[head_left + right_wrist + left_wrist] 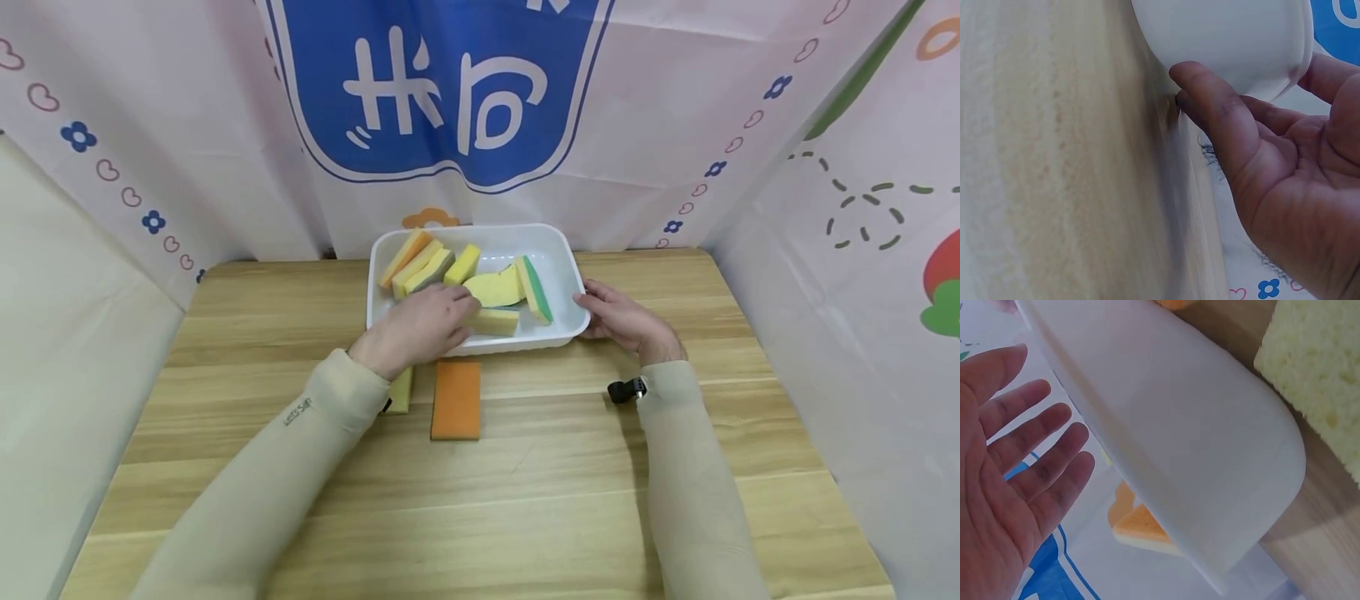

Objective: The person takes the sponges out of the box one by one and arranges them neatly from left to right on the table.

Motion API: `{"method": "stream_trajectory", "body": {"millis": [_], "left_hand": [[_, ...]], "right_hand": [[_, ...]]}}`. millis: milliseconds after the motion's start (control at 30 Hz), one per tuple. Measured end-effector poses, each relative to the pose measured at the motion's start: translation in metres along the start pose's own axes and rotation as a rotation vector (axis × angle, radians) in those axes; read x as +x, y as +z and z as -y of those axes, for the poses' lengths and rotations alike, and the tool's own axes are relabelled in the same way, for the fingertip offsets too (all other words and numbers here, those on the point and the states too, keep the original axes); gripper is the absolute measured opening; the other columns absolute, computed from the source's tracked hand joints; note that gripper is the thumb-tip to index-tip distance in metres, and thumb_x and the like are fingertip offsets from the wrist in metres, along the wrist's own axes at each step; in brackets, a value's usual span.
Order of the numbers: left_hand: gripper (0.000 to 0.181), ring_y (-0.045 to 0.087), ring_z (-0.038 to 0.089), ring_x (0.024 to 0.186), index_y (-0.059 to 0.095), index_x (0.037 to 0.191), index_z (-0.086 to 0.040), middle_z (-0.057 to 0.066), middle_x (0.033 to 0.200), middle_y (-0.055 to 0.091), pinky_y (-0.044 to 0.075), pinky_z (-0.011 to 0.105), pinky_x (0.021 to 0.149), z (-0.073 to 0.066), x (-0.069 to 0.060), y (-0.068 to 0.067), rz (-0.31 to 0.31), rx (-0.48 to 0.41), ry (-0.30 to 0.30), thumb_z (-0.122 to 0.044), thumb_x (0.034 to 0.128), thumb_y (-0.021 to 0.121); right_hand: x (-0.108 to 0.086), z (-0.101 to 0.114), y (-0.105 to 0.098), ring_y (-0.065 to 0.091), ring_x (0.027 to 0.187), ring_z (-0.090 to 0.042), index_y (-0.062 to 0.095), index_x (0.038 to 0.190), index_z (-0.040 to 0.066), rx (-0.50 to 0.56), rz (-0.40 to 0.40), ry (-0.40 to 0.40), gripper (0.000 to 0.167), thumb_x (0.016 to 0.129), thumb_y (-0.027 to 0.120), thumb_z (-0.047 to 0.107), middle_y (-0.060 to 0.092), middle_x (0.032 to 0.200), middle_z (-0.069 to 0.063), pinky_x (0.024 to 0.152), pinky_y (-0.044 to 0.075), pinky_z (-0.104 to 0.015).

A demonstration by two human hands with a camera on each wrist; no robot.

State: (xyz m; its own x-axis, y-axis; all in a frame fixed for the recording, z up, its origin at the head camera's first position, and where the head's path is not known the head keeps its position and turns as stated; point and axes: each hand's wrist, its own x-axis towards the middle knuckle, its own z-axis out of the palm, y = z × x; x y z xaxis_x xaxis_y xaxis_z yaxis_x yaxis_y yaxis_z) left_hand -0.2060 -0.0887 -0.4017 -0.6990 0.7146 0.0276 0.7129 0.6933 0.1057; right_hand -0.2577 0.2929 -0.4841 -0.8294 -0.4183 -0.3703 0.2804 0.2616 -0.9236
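A white plastic tray [564, 265] stands at the back of the table with several sponges in it. My left hand [431, 323] reaches over its front left rim; in the left wrist view that hand [1007, 469] has loosely extended fingers and holds nothing. At the tray's right end my right hand [621, 318] grips the rim, thumb above and fingers beneath, as the right wrist view of the hand [1285, 162] also shows. Inside lie a green-and-yellow sponge [533, 292], a pale yellow sponge [491, 289] and a grey-and-yellow sponge [498, 322] beside my left fingers.
In front of the tray, an orange sponge [457, 400] lies on the wooden table [540, 500]. A yellowish sponge [401, 392] lies partly hidden under my left wrist. Behind the table hangs a printed curtain [645, 167].
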Motion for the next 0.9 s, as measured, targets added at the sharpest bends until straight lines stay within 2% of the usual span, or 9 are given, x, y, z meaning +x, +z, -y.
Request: {"method": "stream_trajectory", "body": {"millis": [167, 400, 667, 800, 900], "left_hand": [[0.021, 0.081, 0.033, 0.117, 0.079, 0.132, -0.003, 0.016, 0.130, 0.083, 0.069, 0.048, 0.109, 0.006, 0.012, -0.001, 0.041, 0.026, 0.002, -0.009, 0.1121, 0.074], [0.020, 0.079, 0.026, 0.102, 0.082, 0.126, -0.004, 0.013, 0.116, 0.085, 0.072, 0.043, 0.100, 0.004, 0.020, -0.004, 0.103, 0.047, -0.027, 0.002, 0.1117, 0.070], [0.019, 0.072, 0.020, 0.089, 0.081, 0.125, -0.002, 0.012, 0.108, 0.083, 0.073, 0.041, 0.088, 0.000, 0.022, -0.005, 0.110, 0.061, -0.084, 0.001, 0.1162, 0.064], [0.021, 0.071, 0.021, 0.089, 0.081, 0.129, -0.002, 0.013, 0.107, 0.082, 0.072, 0.040, 0.086, 0.000, 0.022, -0.008, 0.107, 0.063, -0.101, 0.001, 0.1167, 0.063], [0.022, 0.073, 0.022, 0.094, 0.080, 0.132, -0.002, 0.014, 0.112, 0.083, 0.072, 0.039, 0.090, -0.001, 0.022, -0.010, 0.086, 0.059, -0.095, 0.001, 0.1152, 0.066]], "right_hand": [[0.000, 0.001, 0.000, 0.042, 0.172, -0.055, 0.003, 0.190, 0.010, 0.003, 0.002, 0.001, 0.076, 0.129, 0.043, 0.031, 0.026, 0.193, -0.028, 0.133, 0.046, -0.067], [-0.001, 0.001, 0.001, 0.042, 0.172, -0.056, 0.002, 0.190, 0.010, 0.010, 0.007, -0.005, 0.075, 0.129, 0.042, 0.031, 0.026, 0.193, -0.029, 0.132, 0.047, -0.066], [0.000, 0.001, 0.000, 0.044, 0.171, -0.055, 0.003, 0.190, 0.012, 0.004, 0.005, -0.002, 0.075, 0.129, 0.043, 0.032, 0.028, 0.192, -0.028, 0.132, 0.049, -0.066], [-0.001, 0.001, 0.001, 0.044, 0.172, -0.055, 0.003, 0.190, 0.014, 0.001, 0.005, -0.005, 0.076, 0.129, 0.043, 0.033, 0.027, 0.193, -0.027, 0.133, 0.048, -0.066], [-0.002, 0.002, 0.001, 0.043, 0.172, -0.055, 0.002, 0.190, 0.014, -0.001, 0.001, -0.006, 0.076, 0.129, 0.043, 0.034, 0.026, 0.193, -0.027, 0.134, 0.047, -0.067]]}}
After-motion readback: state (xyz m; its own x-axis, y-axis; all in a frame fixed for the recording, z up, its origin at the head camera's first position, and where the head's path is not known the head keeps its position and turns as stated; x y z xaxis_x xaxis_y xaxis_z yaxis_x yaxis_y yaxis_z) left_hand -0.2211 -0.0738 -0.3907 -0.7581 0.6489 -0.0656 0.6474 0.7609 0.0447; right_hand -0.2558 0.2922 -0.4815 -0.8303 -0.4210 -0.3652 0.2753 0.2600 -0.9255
